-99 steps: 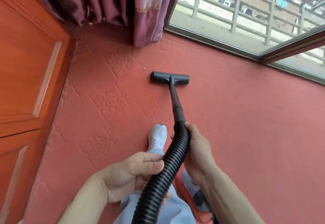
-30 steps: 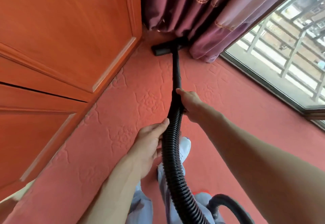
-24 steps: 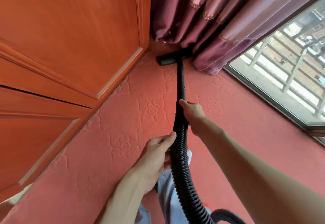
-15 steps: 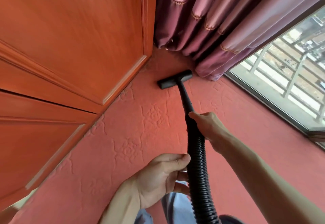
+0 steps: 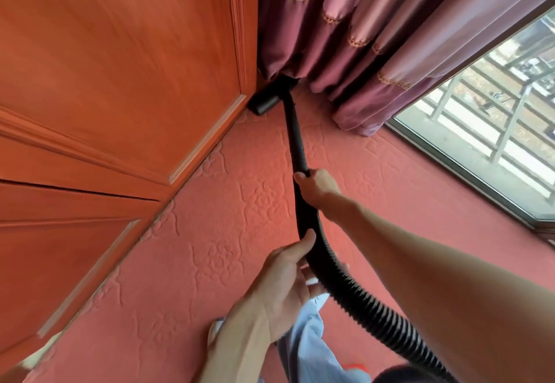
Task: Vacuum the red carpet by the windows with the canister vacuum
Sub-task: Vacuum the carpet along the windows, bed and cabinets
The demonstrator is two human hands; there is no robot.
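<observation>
Both hands clamp the vacuum: right hand on the wand, left hand round the ribbed hose, floor nozzle seemingly tucked under the curtain.

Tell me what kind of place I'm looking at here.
Most likely a carpeted room in a home: red embossed carpet, purple curtains, wood panelling, and a large window onto a railed balcony. The left hand and right hand grip a vacuum hose.

Pale blue trousers, bare forearms
</observation>
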